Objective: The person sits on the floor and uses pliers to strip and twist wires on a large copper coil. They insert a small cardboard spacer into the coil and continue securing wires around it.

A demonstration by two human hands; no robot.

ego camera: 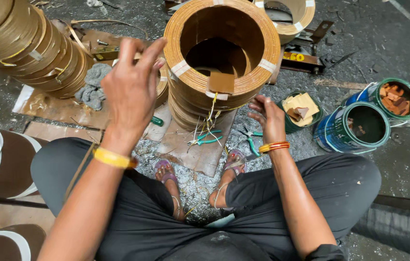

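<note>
The person sits cross-legged on a gritty grey floor, facing a tall stack of paper-wrapped winding coils (222, 58), brown rings bound with pale tape, their hollow centre open to view. The left hand (131, 89) is raised in front of the stack's left side, back of the hand toward the viewer, fingers loosely spread and holding nothing that I can see; a yellow bangle (111, 158) sits on that wrist. The right hand (268, 116) hangs lower, just beside the base of the stack on its right, fingers curled slightly but empty, with orange bangles (273, 146) at the wrist. From the front of the stack a bundle of thin wire leads (208, 123) trails down toward a sheet of cardboard (200, 154) on the floor, where green-handled pliers (206, 139) lie, with a second green-handled pair (251, 140) just beside the right hand. A second stack of coils (31, 46) leans at the far left. To the right stand three tins: one (297, 112) with yellow and brown pieces, one (359, 126) nearly empty, one (397, 99) holding reddish-brown scraps.
</note>
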